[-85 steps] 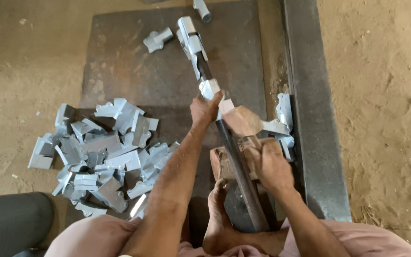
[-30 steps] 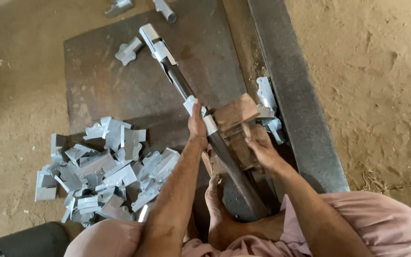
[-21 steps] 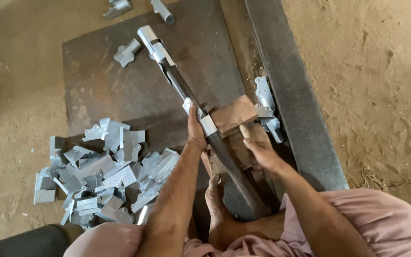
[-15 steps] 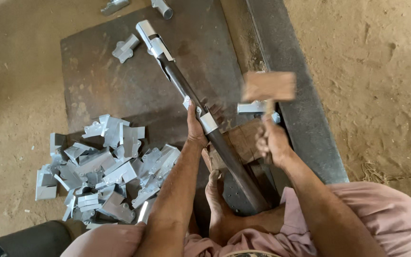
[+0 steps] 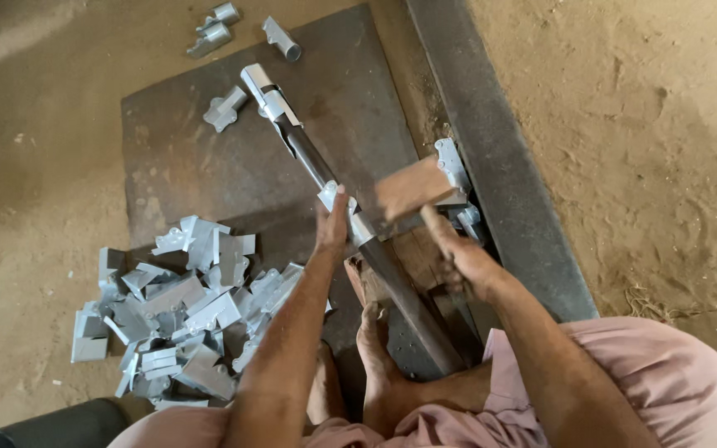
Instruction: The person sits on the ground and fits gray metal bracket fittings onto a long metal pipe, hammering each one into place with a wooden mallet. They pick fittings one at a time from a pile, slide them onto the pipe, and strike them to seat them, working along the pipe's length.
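Note:
A long dark metal rod point(image 5: 392, 278) runs diagonally across a rusty steel plate point(image 5: 209, 174), with light grey metal pieces fitted near its far end point(image 5: 265, 93). My left hand point(image 5: 334, 228) rests on a small grey bracket point(image 5: 331, 194) wrapped on the rod. My right hand point(image 5: 458, 261) grips the handle of a wooden mallet point(image 5: 412, 189), whose head is just above the rod beside the bracket. My foot point(image 5: 379, 348) lies against the rod's near part.
A heap of several folded grey brackets point(image 5: 176, 311) lies at the plate's left. Finished tube-like pieces point(image 5: 217, 25) sit at the far edge. A thick steel beam point(image 5: 499, 166) runs along the right, sandy ground beyond. A dark cylinder point(image 5: 51, 427) is at bottom left.
The mallet rose off the rod about half a second ago and is now back down close to the bracket. My left hand stays on the bracket.

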`<state>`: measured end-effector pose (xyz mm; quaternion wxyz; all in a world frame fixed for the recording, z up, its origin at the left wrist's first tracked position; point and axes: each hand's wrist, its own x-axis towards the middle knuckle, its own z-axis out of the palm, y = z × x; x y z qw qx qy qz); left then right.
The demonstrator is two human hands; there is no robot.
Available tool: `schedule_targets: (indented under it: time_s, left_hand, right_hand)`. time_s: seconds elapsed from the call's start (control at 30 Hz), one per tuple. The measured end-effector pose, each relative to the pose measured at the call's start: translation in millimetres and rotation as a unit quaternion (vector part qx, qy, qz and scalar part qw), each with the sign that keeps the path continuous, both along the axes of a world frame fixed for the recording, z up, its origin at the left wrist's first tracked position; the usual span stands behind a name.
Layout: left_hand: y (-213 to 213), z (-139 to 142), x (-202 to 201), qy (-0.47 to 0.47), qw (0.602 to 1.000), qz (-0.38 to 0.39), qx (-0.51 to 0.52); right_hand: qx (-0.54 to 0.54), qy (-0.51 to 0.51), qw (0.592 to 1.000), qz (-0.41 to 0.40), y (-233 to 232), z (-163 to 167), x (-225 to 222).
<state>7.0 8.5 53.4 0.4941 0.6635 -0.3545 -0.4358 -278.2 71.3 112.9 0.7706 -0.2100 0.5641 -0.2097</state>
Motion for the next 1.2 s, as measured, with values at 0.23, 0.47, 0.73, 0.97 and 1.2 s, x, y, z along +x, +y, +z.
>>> schedule_targets:
  time_s: [0.23, 0.47, 0.73, 0.97, 1.2]
  left_hand:
    - [-3, 111, 2, -0.712, 0.442, -0.545, 0.020]
    - [34, 122, -31, -0.736, 0.354, -0.565, -0.114]
    - [23, 129, 58, -0.248, 0.946, -0.152, 0.143]
    - [-8, 26, 38, 0.049, 0.983, -0.028, 0.173]
    - [-35, 7, -35, -0.102, 0.972, 0.142, 0.159]
  right_hand:
    - [0.073, -0.128, 0.922, -0.359, -17, -20, -16]
    - [0.021, -0.059, 0.945, -0.322, -9, -28, -17]
    - [-0.040, -0.027, 0.959, -0.281, -10, 3, -5]
    - [-0.176, 0.072, 0.977, -0.092, 9, 21, 39]
    - [-0.446, 0.300, 0.843, -0.004, 15, 10, 35]
